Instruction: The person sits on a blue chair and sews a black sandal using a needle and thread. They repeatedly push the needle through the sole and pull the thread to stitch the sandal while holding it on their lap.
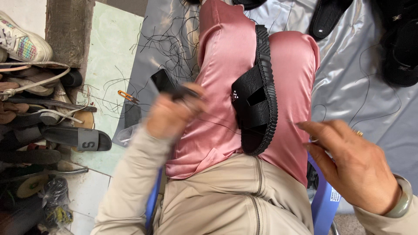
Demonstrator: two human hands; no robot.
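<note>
A black sandal (257, 101) with a ribbed sole lies on its side across my lap, on pink trousers (226, 65). My left hand (172, 115), blurred, is shut on a thin dark tool (183, 91) just left of the sandal. A thin black thread (217, 125) runs from that hand toward the sandal. My right hand (352, 163) hovers to the right of the sandal, fingers apart, a ring on one finger and a pale bangle on the wrist; whether it pinches thread is unclear.
A heap of sandals and shoes (39, 109) fills the left edge. Orange-handled snips (127, 96) and loose black threads (170, 43) lie on the floor. Grey sheeting (357, 78) spreads to the right with more black sandals (400, 48) on it. A blue stool (322, 200) is under me.
</note>
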